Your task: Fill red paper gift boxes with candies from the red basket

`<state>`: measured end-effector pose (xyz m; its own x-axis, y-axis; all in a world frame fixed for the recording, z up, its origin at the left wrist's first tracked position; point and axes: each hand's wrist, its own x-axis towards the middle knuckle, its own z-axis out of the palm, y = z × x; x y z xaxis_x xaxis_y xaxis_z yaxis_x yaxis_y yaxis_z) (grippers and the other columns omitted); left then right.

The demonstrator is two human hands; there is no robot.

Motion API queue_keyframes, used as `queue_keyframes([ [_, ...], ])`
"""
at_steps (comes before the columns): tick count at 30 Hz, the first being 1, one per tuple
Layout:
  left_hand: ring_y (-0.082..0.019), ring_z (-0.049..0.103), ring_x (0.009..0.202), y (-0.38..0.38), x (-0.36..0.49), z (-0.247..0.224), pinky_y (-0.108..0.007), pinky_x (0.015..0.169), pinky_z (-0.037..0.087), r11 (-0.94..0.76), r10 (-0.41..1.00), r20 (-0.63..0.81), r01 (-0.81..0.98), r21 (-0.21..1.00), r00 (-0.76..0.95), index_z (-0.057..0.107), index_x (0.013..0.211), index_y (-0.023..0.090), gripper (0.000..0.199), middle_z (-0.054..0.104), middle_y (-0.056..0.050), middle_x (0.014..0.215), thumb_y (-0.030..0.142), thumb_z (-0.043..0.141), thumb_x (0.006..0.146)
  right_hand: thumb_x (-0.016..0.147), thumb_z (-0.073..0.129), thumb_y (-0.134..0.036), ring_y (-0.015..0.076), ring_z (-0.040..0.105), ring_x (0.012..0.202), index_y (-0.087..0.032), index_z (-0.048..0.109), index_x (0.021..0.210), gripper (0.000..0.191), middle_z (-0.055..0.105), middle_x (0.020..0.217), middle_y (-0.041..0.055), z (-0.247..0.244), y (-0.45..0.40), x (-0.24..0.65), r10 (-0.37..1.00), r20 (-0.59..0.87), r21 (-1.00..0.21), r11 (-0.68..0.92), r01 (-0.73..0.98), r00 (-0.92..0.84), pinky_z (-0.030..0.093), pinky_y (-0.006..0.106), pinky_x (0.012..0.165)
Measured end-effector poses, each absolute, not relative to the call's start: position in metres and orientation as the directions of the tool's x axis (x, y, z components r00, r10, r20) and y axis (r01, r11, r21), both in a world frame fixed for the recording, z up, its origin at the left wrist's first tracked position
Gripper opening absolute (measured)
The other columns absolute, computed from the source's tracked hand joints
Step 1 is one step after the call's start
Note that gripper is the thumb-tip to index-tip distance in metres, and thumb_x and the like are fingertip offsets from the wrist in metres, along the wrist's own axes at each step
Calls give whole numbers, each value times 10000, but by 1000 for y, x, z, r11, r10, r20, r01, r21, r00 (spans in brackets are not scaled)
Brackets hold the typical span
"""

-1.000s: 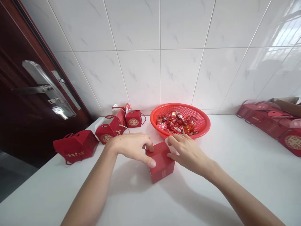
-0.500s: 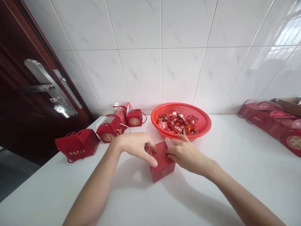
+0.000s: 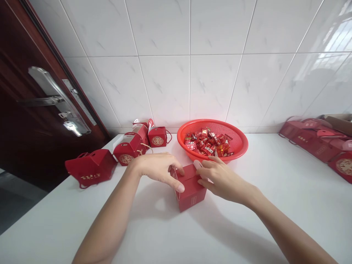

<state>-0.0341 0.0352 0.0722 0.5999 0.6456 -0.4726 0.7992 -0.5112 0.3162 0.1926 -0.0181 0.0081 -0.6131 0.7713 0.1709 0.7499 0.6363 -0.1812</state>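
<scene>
A small red cardboard gift box (image 3: 193, 200) with a cord at its left side stands on the white table in front of me. My left hand (image 3: 161, 169) grips the box's left side, thumb at the near upper edge and a finger on the top. At the right end, the fingers of my right hand (image 3: 220, 179) are bent around a pale upright flap (image 3: 197, 165) and touch the top panel. A line shows across the top between the two hands. Just behind the box is a red plastic basket (image 3: 239, 151) holding many wrapped candies (image 3: 206, 143).
Several red gift boxes (image 3: 92, 169) with cord handles stand at the left. More red boxes (image 3: 313, 141) are lined up along the right edge. A tiled wall (image 3: 165, 88) rises behind the table (image 3: 154, 234). At the left is a dark door (image 3: 16, 121) with keys in its lock.
The line across the box top shows more plainly now, and my right fingers have shifted slightly at the flap. My left hand stays in about the same place.
</scene>
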Motion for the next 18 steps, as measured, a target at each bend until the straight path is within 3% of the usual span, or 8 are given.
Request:
queue_keyframes([
  [8, -248, 632, 1059, 33, -38, 79, -276, 832, 463, -557, 603, -451, 752, 353, 658, 748, 1154, 246, 573, 731, -43, 1131, 638, 748, 735, 950, 588, -84, 181, 562, 781, -187, 691, 962, 146, 637, 870, 30, 12, -19, 199, 760, 219, -233, 650, 724, -612, 443, 346, 824],
  [15, -224, 649, 906, 31, -32, 73, -260, 698, 428, -536, 607, -466, 765, 357, 644, 770, 1082, 277, 549, 742, -25, 1006, 700, 714, 736, 959, 581, -94, 155, 511, 712, -182, 686, 807, 205, 532, 741, -7, 11, -21, 194, 756, 175, -215, 655, 725, -631, 416, 335, 831],
  [18, -202, 623, 785, 26, -26, 69, -269, 613, 374, -529, 633, -468, 786, 321, 617, 778, 959, 258, 429, 710, -15, 846, 638, 682, 785, 967, 596, -133, 157, 487, 697, -184, 686, 761, 231, 507, 716, -10, 11, -23, 192, 743, 189, -187, 669, 719, -642, 412, 341, 833],
])
